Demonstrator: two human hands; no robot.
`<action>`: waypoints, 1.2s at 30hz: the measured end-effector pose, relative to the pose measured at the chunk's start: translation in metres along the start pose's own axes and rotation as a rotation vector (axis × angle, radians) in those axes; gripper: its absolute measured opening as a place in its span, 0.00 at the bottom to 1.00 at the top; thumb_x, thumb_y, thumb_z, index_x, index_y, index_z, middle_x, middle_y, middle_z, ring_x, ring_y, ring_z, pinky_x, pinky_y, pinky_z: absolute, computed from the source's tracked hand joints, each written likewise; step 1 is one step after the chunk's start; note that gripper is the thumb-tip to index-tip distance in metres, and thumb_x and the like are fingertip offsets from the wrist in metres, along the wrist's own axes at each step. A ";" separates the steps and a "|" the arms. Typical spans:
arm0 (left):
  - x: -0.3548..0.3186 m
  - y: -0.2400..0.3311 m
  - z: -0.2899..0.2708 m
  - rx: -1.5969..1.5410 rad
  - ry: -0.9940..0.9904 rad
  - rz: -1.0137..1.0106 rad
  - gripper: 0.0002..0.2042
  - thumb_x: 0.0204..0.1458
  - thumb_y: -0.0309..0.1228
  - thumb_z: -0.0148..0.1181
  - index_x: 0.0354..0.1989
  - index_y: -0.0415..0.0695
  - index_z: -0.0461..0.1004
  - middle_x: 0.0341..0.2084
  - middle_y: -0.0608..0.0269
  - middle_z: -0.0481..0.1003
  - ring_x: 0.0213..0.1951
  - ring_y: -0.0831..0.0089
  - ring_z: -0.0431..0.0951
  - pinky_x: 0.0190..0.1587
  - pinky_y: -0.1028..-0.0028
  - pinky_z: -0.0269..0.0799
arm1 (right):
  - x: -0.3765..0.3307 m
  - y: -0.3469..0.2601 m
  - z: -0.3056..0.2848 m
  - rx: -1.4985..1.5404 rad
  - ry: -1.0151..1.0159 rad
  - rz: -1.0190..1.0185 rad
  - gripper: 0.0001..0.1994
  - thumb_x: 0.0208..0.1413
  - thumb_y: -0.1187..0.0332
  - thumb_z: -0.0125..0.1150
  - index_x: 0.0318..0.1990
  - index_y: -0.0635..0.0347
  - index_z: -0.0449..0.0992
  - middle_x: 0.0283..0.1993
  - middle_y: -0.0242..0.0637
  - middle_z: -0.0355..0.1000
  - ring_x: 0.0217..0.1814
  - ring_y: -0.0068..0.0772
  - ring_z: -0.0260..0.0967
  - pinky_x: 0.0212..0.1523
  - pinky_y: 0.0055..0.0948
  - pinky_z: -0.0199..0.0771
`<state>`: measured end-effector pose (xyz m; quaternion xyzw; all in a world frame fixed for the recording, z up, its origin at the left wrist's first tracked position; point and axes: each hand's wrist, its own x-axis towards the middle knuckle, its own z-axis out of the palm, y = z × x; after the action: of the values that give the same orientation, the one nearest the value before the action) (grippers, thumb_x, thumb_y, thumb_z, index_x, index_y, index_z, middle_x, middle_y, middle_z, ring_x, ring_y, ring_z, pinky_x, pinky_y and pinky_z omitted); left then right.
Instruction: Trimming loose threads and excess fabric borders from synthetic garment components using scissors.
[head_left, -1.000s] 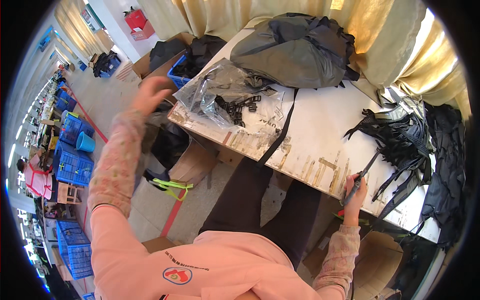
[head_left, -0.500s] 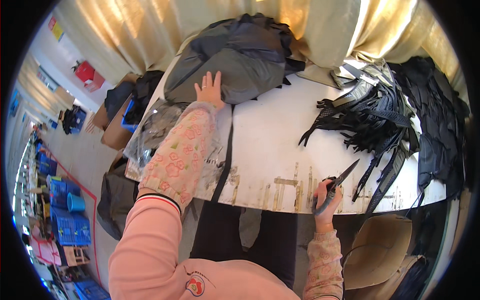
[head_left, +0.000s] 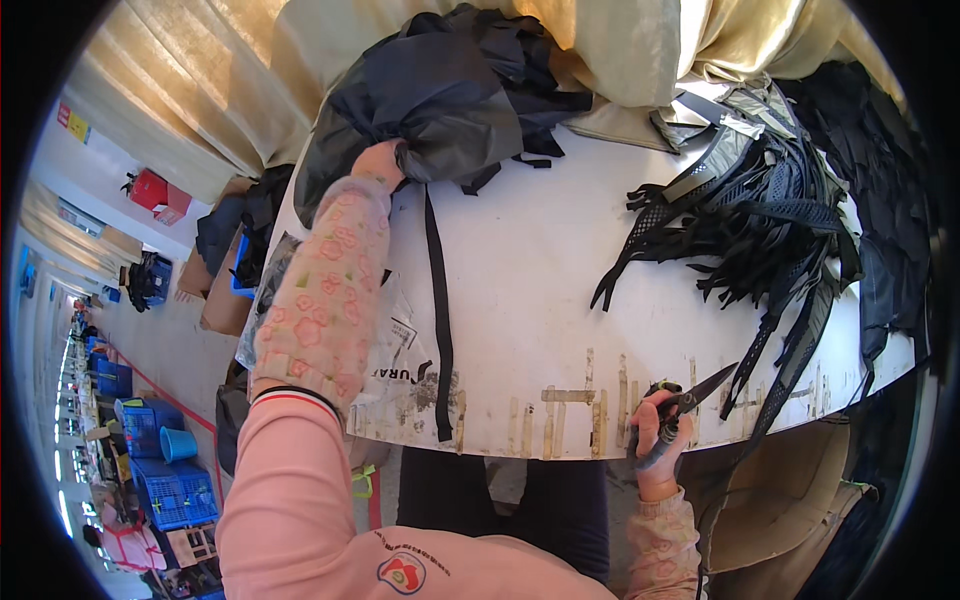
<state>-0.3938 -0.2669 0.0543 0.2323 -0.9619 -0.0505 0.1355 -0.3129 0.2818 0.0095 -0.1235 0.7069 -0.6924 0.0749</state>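
Observation:
At the far left of the white table, my left hand is closed on dark grey fabric, which bunches up around it. Its fingertips are hidden in the folds. A black strap runs from beneath the fabric down toward the near edge. My right hand holds dark scissors by the handles over the front edge, their blades pointing up and right. Just beyond the blades, several black mesh straps lie in a heap with loose ends trailing.
Stacked black fabric pieces cover the table's right end. A clear plastic bag lies under my left forearm. An open cardboard box stands below the table at right. Blue crates line the floor at left. Gold curtains hang behind.
My left hand went from lying flat on the fabric to gripping it, and the fabric has bunched up. The scissors stay in my right hand. The whole view has shifted slightly.

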 end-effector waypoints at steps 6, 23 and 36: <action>0.016 0.006 -0.127 -0.195 -0.008 0.291 0.22 0.35 0.25 0.65 0.45 0.44 0.76 0.36 0.53 0.79 0.40 0.61 0.79 0.47 0.68 0.72 | 0.003 0.001 0.001 0.004 0.004 0.032 0.09 0.55 0.67 0.61 0.31 0.62 0.69 0.24 0.27 0.66 0.26 0.17 0.63 0.29 0.19 0.62; 0.121 0.029 -0.354 -0.093 1.171 -0.066 0.20 0.44 0.45 0.57 0.40 0.44 0.77 0.36 0.48 0.78 0.44 0.51 0.77 0.46 0.61 0.71 | 0.001 0.005 -0.001 0.029 0.028 -0.022 0.07 0.55 0.70 0.60 0.30 0.62 0.68 0.24 0.26 0.64 0.25 0.17 0.60 0.27 0.19 0.61; 0.089 0.110 0.016 0.291 -0.112 -0.182 0.64 0.25 0.51 0.77 0.70 0.59 0.36 0.67 0.47 0.47 0.66 0.48 0.52 0.62 0.50 0.55 | -0.001 0.005 -0.007 -0.016 0.040 0.045 0.06 0.48 0.76 0.62 0.30 0.62 0.70 0.26 0.29 0.65 0.26 0.19 0.61 0.28 0.21 0.61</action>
<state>-0.5217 -0.2097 0.0780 0.3325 -0.9400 0.0643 0.0417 -0.3139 0.2894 0.0042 -0.0944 0.7164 -0.6871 0.0754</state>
